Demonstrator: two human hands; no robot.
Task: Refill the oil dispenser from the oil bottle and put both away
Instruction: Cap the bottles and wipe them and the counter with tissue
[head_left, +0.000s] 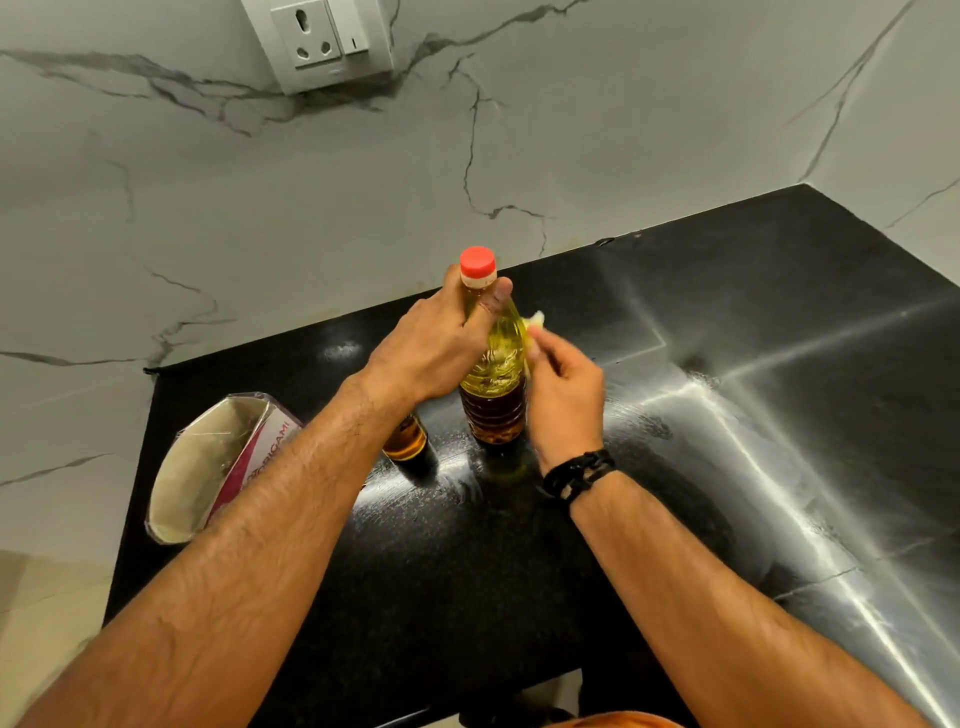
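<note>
The bottle stands upright mid-desk, red cap on, gripped at the neck by the left hand. A pale tissue is pinched in the right hand fingers against its side, so wiping seems underway. The dispenser, amber and mostly hidden, sits just left. Pouring is judged done; both are yet to be put away. Yellow oil shows, darker low down

A glossy black countertop lies under and to the right of the hands, streaked with bright glare. Beyond them rises a white marble-look wall with grey veins, carrying a white socket and switch plate up and left.
</note>
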